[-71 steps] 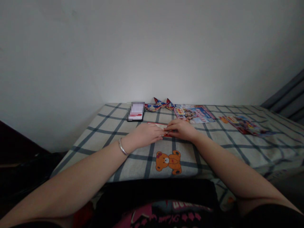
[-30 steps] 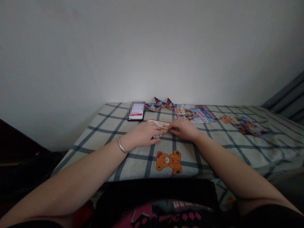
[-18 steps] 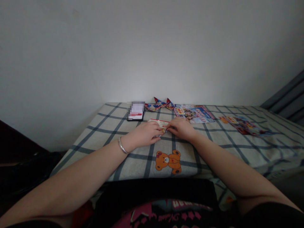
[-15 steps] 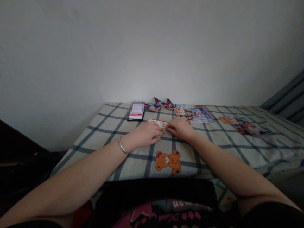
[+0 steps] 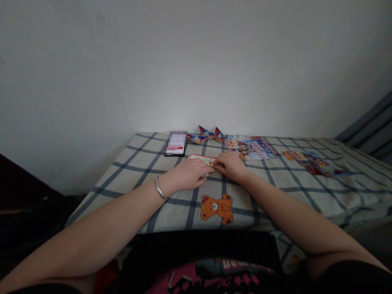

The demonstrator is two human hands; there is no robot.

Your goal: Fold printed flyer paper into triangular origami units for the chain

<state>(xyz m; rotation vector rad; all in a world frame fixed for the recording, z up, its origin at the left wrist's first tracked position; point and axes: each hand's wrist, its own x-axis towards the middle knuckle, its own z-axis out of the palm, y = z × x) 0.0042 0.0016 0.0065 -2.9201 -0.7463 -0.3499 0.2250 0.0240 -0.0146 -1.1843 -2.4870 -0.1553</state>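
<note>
A small printed paper [image 5: 200, 158], white with red marks, lies on the checked sheet [image 5: 134, 171] in front of me. My left hand [image 5: 186, 174], a silver bracelet [image 5: 159, 188] on its wrist, rests palm down on the paper with its fingers curled over the near edge. My right hand [image 5: 230, 166] meets it from the right and pinches the paper's right end. Most of the paper is hidden under both hands.
A phone [image 5: 175, 144] lies by the wall, with folded paper shapes [image 5: 207, 134] beside it. Two colourful leaflets [image 5: 250, 147] [image 5: 315, 161] lie to the right. An orange bear print [image 5: 217, 207] marks the sheet near me. Dark floor drops off at left.
The paper went from mostly covered to sticking out behind the hands. Both hands shifted slightly away from me and kept working along it; fingertips stay together.
</note>
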